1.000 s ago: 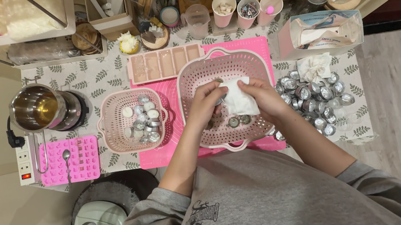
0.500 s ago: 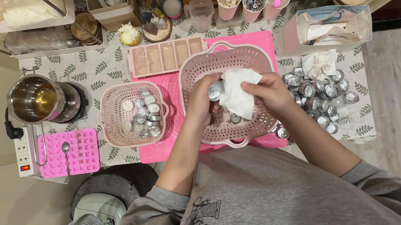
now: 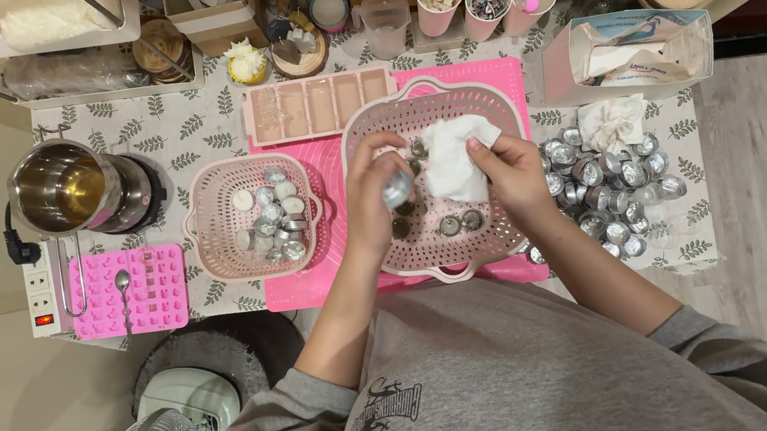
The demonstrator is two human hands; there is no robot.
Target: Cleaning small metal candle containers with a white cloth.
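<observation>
Metal cup (image 3: 397, 188) held in the left hand (image 3: 372, 197), its grip closed on the cup's sides, above the large basket (image 3: 364, 131). Right hand (image 3: 515, 172) pinches a soft white tissue (image 3: 451, 162) beside it. The cup looks light, thin-walled and easily dented; best held by the rim. Its inside is hidden.
</observation>
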